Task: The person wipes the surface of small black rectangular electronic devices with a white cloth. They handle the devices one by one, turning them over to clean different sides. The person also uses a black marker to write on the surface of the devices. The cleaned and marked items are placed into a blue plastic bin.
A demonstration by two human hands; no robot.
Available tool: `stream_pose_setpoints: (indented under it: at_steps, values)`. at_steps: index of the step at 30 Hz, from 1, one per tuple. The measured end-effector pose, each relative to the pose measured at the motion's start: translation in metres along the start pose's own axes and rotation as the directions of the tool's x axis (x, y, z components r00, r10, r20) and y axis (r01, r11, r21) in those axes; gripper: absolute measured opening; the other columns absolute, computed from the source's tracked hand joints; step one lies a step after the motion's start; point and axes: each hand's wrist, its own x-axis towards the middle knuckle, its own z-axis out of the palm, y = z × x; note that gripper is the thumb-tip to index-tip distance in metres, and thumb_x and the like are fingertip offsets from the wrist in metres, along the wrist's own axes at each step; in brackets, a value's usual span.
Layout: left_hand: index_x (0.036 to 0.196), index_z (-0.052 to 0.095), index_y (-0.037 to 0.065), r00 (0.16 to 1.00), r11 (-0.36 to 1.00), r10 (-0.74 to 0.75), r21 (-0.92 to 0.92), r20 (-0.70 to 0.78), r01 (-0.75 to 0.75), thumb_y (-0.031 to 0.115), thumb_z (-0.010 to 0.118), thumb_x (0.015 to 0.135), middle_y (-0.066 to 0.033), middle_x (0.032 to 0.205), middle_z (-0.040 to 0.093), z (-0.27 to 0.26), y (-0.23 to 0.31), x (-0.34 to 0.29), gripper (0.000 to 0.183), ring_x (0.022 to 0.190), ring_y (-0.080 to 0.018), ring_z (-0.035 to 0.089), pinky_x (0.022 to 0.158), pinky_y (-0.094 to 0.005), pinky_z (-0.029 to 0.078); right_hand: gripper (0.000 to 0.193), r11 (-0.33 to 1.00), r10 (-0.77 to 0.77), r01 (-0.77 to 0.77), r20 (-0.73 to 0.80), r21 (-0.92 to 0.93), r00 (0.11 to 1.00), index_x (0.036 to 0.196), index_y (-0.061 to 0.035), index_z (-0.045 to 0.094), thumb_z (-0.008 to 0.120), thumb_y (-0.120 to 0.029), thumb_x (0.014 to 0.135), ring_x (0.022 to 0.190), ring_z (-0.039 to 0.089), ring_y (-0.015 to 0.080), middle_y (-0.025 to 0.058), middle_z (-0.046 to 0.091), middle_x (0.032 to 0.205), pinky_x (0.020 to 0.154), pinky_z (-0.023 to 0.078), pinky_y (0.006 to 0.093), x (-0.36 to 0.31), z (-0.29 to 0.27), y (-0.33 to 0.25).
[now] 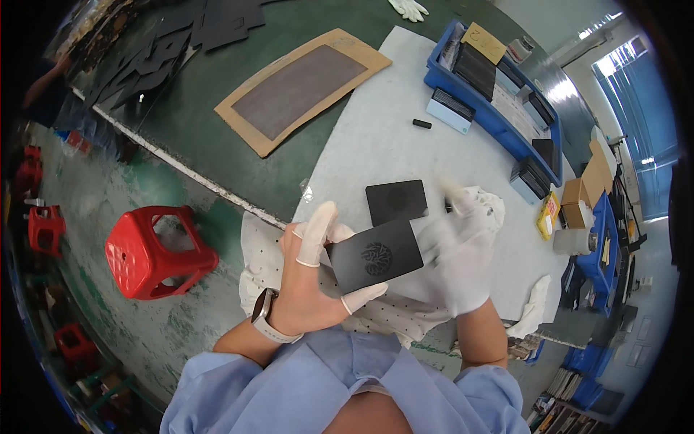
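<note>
My left hand (303,282), with pale finger cots on the fingers and thumb, grips a black rectangular card (376,254) by its left side. A dark round emblem of branching lines shows on the card's face. My right hand (459,267), in a white glove, is at the card's right edge; motion smears its fingers, so their grip is unclear. A bunched white cloth with dark dots (490,204) is right by this hand. Just beyond the held card, a second black card (396,201) lies on the white sheet (361,137), partly overlapped in view.
A blue tray (499,119) with boxes and black pieces stands at the far right. Near it are a light-blue box (450,112) and a small black cylinder (422,124). A brown board (303,90) lies on the green table. A red stool (159,253) stands at left.
</note>
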Motion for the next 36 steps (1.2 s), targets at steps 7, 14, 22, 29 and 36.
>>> stream_pose_setpoints:
  at_steps: [7, 14, 22, 29, 36]
  values:
    - [0.141, 0.030, -0.006, 1.000, 1.000, -0.021, 0.017, 0.020, 0.021, 0.025, 0.086, 0.064, -0.0052, 0.102, 0.058, 0.000, 0.002, 0.001, 0.100, 0.086, -0.0205, 0.049, 0.086, -0.0370, 0.032, 0.061, 0.972, -0.230, 0.234, 0.223, 0.010, 0.947, 0.141, 0.0000, 0.035, 0.064, -0.003, 0.087, 0.077, 0.056, 0.0057, 0.0029, 0.061, 0.087, 0.072, 0.047, 0.0219, -0.005, 0.015, 0.021]
    - [0.144, 0.025, -0.005, 0.984, 0.997, -0.054, -0.038, 0.169, 0.061, 0.028, 0.087, 0.064, -0.0075, 0.107, 0.059, -0.009, 0.005, 0.001, 0.107, 0.095, -0.0223, 0.050, 0.088, -0.0379, 0.034, 0.043, 0.929, -0.226, 0.270, 0.187, -0.255, 0.956, 0.132, -0.0018, 0.050, 0.062, -0.011, 0.092, 0.073, 0.055, 0.0060, 0.0048, 0.063, 0.099, 0.070, 0.047, 0.0209, 0.013, -0.001, 0.007]
    - [0.141, 0.030, -0.008, 0.994, 0.917, -0.043, 0.398, 0.104, -0.002, 0.040, 0.084, 0.063, -0.0161, 0.099, 0.060, -0.005, -0.001, 0.012, 0.107, 0.086, -0.0309, 0.053, 0.076, -0.0404, 0.040, 0.057, 0.948, -0.319, 0.317, -0.134, -0.040, 0.938, 0.138, 0.0014, 0.042, 0.067, -0.009, 0.088, 0.083, 0.060, 0.0062, 0.0067, 0.066, 0.101, 0.070, 0.049, 0.0198, 0.023, 0.021, 0.021]
    - [0.137, 0.037, -0.008, 0.996, 0.934, -0.062, 0.356, 0.062, 0.036, 0.039, 0.085, 0.062, -0.0137, 0.098, 0.057, 0.010, 0.011, 0.005, 0.101, 0.084, -0.0305, 0.051, 0.075, -0.0402, 0.037, 0.070, 0.992, -0.105, 0.091, 0.179, 0.086, 0.978, 0.134, 0.0026, 0.045, 0.078, -0.011, 0.074, 0.080, 0.063, 0.0107, 0.0074, 0.068, 0.087, 0.068, 0.052, 0.0246, 0.002, 0.045, 0.019]
    - [0.129, 0.049, -0.001, 0.997, 0.965, -0.011, 0.263, 0.071, -0.008, 0.028, 0.084, 0.065, -0.0106, 0.098, 0.061, 0.003, 0.005, 0.009, 0.079, 0.084, -0.0274, 0.055, 0.081, -0.0381, 0.037, 0.051, 0.961, -0.267, 0.263, -0.040, -0.081, 0.963, 0.118, 0.0038, 0.055, 0.077, -0.011, 0.074, 0.080, 0.065, 0.0152, 0.0101, 0.067, 0.094, 0.069, 0.052, 0.0259, 0.009, 0.038, 0.014]
